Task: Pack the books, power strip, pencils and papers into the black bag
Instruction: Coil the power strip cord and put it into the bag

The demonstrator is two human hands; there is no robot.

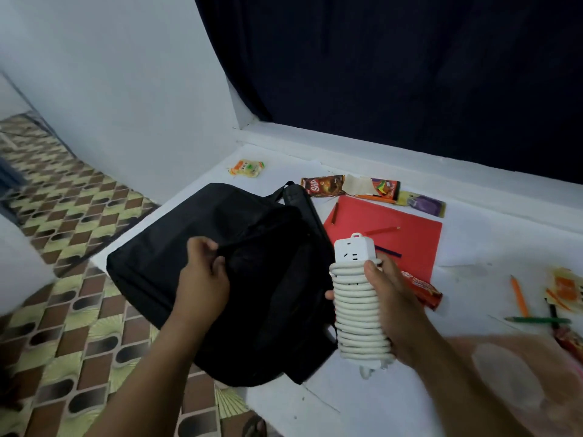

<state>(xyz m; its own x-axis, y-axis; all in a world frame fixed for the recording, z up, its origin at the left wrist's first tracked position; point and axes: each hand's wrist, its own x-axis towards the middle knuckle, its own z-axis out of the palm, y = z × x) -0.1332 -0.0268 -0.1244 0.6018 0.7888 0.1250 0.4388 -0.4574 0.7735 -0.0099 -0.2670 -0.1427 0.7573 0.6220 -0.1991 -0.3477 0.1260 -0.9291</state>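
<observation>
— Head view: what have I got in the hands?

— My right hand [391,313] grips the white power strip [358,298], its cord coiled tightly round the body, thumb pressed across the coils. My left hand [205,275] pinches the black bag [176,247] at its opening edge.

— Anything inside?

— Too dark to tell. Beyond my right fingertips lies red paper [410,244] with pencils [381,230] on it.

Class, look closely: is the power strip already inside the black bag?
No: the right hand holds the power strip beside the black bag, outside it.
</observation>
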